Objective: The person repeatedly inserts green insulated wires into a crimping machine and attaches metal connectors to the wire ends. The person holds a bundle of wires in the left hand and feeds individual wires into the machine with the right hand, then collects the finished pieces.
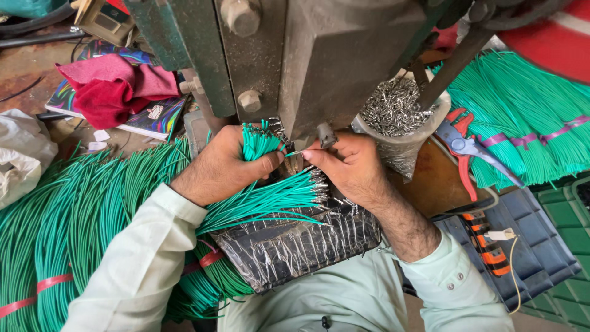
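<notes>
Left hand (222,165) grips short bunch of green wires (258,141), ends up, beside grey press machine (319,55). Right hand (347,165) pinches single wire (294,153) at press foot. Terminated green wires (276,200) lie across foil-wrapped block (295,246). Large green wire bundles (80,215) left, more upper right. Plastic bag of metal terminals (396,114) behind right hand; red-handled cutters (464,147) beside it. Red cloth (114,86) upper left.

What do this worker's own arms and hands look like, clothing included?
Both arms wear long pale mint-green shirt sleeves. The left hand is bare, with its cuff at the wrist. The right hand is bare too; its sleeve is pushed up the forearm, with small buttons on the cuff. No gloves, rings or watch show.
</notes>
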